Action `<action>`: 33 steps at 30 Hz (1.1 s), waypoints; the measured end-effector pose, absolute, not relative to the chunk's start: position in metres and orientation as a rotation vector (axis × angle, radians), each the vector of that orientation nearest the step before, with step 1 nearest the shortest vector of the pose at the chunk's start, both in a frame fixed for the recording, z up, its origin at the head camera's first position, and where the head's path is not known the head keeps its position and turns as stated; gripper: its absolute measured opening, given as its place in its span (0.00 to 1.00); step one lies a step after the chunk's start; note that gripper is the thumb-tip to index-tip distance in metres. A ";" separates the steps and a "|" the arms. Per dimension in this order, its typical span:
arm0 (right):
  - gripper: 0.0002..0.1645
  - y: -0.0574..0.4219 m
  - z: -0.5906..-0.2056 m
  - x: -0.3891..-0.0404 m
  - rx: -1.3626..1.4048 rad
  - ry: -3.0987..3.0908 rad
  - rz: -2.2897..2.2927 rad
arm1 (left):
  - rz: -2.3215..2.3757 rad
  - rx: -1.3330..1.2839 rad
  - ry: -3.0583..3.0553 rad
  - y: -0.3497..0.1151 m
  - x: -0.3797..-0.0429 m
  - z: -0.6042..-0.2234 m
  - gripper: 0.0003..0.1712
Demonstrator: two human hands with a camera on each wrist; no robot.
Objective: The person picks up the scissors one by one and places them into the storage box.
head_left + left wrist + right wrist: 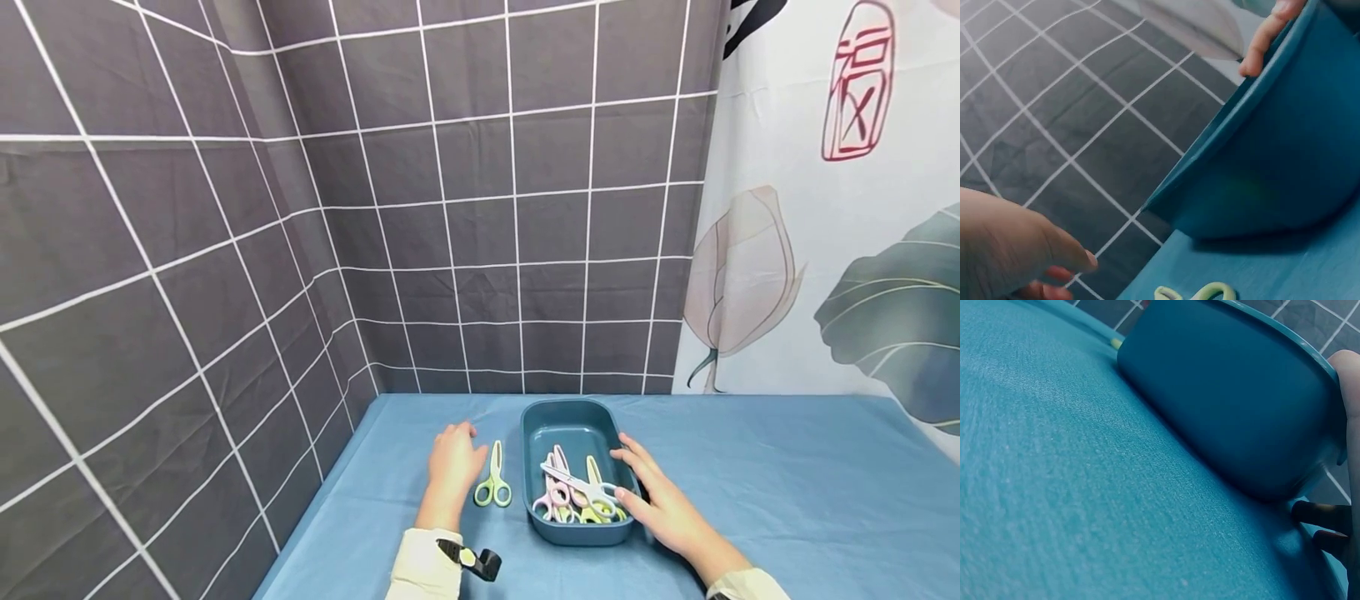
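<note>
In the head view, my left hand [452, 463] lies over the cloth just left of a green pair of scissors [495, 477], holding nothing. Those scissors point away from me, with their ring handles toward me; part of the handles shows in the left wrist view. To their right stands a blue rectangular basin [576, 536]. White scissors [576, 482] lie across pink scissors [557, 493] and yellow-green scissors [593, 472] inside it, piled at the near end. My right hand [660, 504] holds the basin's right rim, with thumb and fingertips over the edge.
Blue cloth [795, 492] covers the table. A dark grey curtain with white grid lines [480, 233] hangs behind and along the left side. At the back right hangs a white printed curtain [757, 333]. My left cuff carries a black strap [480, 562].
</note>
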State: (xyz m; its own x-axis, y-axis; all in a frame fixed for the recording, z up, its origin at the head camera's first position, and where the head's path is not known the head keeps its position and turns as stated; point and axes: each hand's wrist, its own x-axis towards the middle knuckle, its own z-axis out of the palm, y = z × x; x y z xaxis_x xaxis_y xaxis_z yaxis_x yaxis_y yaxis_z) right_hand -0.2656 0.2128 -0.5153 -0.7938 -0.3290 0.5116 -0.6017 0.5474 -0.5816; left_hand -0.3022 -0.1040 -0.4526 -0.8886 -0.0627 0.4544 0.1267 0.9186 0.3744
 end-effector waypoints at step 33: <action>0.29 0.213 -0.517 -0.268 0.754 -2.448 1.120 | -0.537 0.083 -3.014 -0.111 -0.299 -0.469 0.19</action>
